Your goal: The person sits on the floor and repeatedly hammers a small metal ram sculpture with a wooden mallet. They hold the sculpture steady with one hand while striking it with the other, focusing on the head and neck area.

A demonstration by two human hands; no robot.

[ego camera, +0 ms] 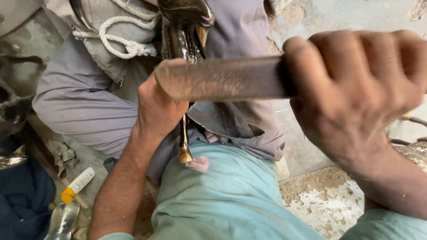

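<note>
Fingers (356, 49) around a flat file (222, 79)

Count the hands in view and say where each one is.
2. The right hand grips the flat rasp at right; the left hand holds the brass piece at centre. Others may be hidden.

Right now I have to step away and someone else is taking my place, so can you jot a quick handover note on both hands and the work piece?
Right hand: closed around one end of a long flat file, held crosswise over the lap.
Left hand: at the file's far end, fingers hidden, so its grip cannot be told.
Brass piece: slim, shiny, upright between the knees, its foot on a pink scrap on the teal trouser leg.
Nearby: a white tube with orange cap on the floor, lower left.
Done or left: metal dust shows; how far along, unclear.
</note>
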